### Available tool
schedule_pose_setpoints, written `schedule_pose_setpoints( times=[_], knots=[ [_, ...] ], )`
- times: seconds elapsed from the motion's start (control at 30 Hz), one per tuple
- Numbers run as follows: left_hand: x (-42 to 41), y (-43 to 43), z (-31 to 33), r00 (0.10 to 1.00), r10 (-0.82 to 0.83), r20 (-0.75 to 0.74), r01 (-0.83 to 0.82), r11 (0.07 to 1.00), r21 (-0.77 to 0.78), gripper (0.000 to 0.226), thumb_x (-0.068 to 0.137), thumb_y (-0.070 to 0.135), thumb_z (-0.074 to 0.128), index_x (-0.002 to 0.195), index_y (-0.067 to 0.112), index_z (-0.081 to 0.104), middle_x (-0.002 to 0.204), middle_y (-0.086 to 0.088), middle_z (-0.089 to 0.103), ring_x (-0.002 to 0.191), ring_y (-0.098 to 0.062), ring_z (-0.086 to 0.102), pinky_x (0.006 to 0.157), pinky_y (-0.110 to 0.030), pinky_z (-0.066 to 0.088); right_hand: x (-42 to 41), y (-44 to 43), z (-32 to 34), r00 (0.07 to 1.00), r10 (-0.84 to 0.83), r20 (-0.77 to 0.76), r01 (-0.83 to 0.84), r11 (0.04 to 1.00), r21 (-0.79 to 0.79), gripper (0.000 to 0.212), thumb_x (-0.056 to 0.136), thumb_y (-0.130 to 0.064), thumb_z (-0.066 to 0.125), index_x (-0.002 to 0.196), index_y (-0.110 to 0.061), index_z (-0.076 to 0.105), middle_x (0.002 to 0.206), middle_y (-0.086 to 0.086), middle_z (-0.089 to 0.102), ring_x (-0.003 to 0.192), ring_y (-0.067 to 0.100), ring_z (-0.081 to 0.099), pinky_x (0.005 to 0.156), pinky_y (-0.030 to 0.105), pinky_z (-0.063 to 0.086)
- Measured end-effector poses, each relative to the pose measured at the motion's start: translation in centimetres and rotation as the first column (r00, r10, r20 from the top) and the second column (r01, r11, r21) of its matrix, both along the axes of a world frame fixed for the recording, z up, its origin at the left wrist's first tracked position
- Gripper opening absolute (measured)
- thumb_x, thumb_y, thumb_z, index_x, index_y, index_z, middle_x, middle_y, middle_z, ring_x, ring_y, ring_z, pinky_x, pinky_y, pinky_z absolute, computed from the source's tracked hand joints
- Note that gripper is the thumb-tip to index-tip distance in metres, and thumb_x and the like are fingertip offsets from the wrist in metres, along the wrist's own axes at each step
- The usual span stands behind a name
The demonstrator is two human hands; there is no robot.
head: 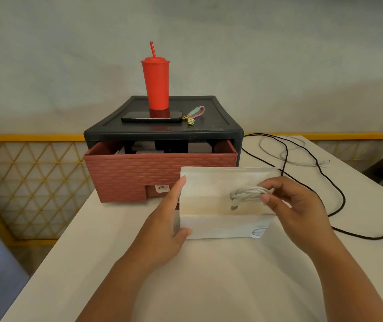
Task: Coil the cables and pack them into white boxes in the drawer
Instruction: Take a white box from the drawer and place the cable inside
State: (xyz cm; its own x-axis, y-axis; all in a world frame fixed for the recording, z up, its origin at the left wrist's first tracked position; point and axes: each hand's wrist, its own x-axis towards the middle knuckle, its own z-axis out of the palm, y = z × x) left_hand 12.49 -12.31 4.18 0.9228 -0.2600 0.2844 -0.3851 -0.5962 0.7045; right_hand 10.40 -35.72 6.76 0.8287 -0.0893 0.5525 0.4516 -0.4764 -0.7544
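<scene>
Packing a finished coil looks to be the step in hand. At the left, the brick-patterned reddish plastic drawer (127, 175) stands pulled out of its black plastic cabinet (162, 134), with dark shapes inside that I cannot make out. Just in front of it, the left hand (170, 219) grips the left end of a white rectangular cardboard box (220, 226). The box sits on the white tabletop (197, 282) with its lid flap raised at the back, and the thumb on the near wall and fingers along the far side steady it.

Over the open box hangs the coiled white cable (247, 194), a plug end drooping from the bundle toward the box floor; whether it touches I cannot tell. The right hand (297, 205) pinches the coil's right side between thumb and fingertips. Farther right, a loose white cable (324, 162) and a long black cable (344, 199) lie uncoiled on the tabletop, so most of the task seems yet to be done.

The next move probably calls for lowering the coil flat into the box and tucking the plug in. Letting go gently should keep the loops from springing apart. After that the flap can be closed and the box carried to the drawer.
</scene>
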Motion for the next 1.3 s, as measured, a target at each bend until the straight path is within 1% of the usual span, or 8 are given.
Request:
schedule_pose_setpoints(
  times=[0.27,0.47,0.6,0.73,0.83,1.07,1.2,1.3],
  knots=[
    [0.0,0.4,-0.2,1.000,-0.005,0.004,0.005,1.000,-0.003,0.102,0.083,0.013,0.068,0.113,0.074,-0.008,0.147,0.022,0.024,0.138,-0.006,0.026,0.109,-0.022,0.024,0.5,0.6,-1.2,0.993,-0.025,-0.117,-0.009,0.961,-0.276,0.026,0.085,-0.003,0.062,0.079,-0.029,0.063,0.076,-0.016,0.062,0.080,-0.008,0.054,0.068,0.003,0.040],
    [0.3,0.7,-0.6,1.000,0.001,-0.026,-0.003,0.998,-0.059,0.103,0.084,0.012,0.068,0.114,0.074,-0.008,0.133,0.029,0.022,0.136,-0.006,0.028,0.108,-0.026,0.027,0.8,1.0,-1.8,0.992,-0.079,-0.094,0.023,0.872,-0.489,0.013,0.089,-0.020,0.056,0.083,-0.020,0.067,0.077,-0.016,0.059,0.083,0.009,0.051,0.066,0.012,0.036],
    [0.8,1.0,-1.1,1.000,0.010,-0.021,-0.012,0.997,-0.077,0.104,0.085,0.011,0.066,0.116,0.075,-0.009,0.134,0.027,0.023,0.137,-0.007,0.028,0.113,-0.031,0.028,1.3,1.1,-2.7,0.991,-0.126,-0.041,0.083,0.832,-0.548,0.012,0.080,-0.012,0.068,0.091,-0.017,0.070,0.097,-0.011,0.062,0.100,0.016,0.051,0.079,0.016,0.033],
    [1.2,1.2,-1.8,1.000,0.028,0.001,-0.028,0.995,-0.100,0.101,0.087,0.011,0.063,0.119,0.073,-0.010,0.138,0.028,0.015,0.139,-0.006,0.022,0.114,-0.039,0.027,2.3,1.5,-4.3,0.960,-0.273,-0.062,0.235,0.906,-0.351,0.028,0.079,-0.001,0.065,0.104,-0.015,0.069,0.127,0.003,0.047,0.108,0.022,0.049,0.087,0.034,0.046],
    [1.6,1.0,-2.3,0.997,0.074,0.011,-0.072,0.991,-0.115,0.096,0.089,0.010,0.060,0.121,0.068,-0.010,0.137,0.026,0.017,0.137,-0.009,0.028,0.113,-0.035,0.028,3.1,2.6,-5.4,0.953,-0.258,-0.160,0.231,0.958,-0.170,0.044,0.084,-0.002,0.058,0.125,-0.021,0.055,0.131,-0.002,0.039,0.102,0.014,0.051,0.090,0.033,0.050],
    [2.7,1.2,-3.5,0.957,0.275,0.090,-0.266,0.958,-0.106,0.079,0.092,0.005,0.052,0.139,0.048,0.005,0.149,0.005,0.031,0.130,-0.014,0.039,0.107,-0.034,0.038,4.3,3.8,-6.2,0.931,-0.187,-0.314,0.164,0.982,-0.097,0.068,0.085,-0.006,0.060,0.140,-0.033,0.030,0.100,-0.009,0.056,0.087,0.005,0.057,0.067,0.012,0.041],
    [2.9,1.4,-3.5,0.919,0.362,0.154,-0.339,0.928,-0.155,0.064,0.091,0.002,0.052,0.144,0.029,0.030,0.121,0.001,0.044,0.090,-0.006,0.047,0.089,-0.027,0.047,4.7,3.8,-6.4,0.921,-0.181,-0.344,0.155,0.983,-0.102,0.059,0.085,-0.009,0.060,0.136,-0.029,0.038,0.082,-0.009,0.056,0.073,0.002,0.055,0.061,0.008,0.039],
    [3.0,1.3,-3.7,0.892,0.406,0.199,-0.365,0.906,-0.212,0.058,0.088,-0.001,0.055,0.139,0.023,0.043,0.105,0.004,0.041,0.085,-0.002,0.049,0.084,-0.025,0.046,4.9,3.8,-6.4,0.904,-0.189,-0.384,0.154,0.981,-0.122,0.043,0.085,-0.015,0.061,0.126,-0.025,0.051,0.078,-0.008,0.058,0.070,0.003,0.055,0.058,0.006,0.037]
  ],
)
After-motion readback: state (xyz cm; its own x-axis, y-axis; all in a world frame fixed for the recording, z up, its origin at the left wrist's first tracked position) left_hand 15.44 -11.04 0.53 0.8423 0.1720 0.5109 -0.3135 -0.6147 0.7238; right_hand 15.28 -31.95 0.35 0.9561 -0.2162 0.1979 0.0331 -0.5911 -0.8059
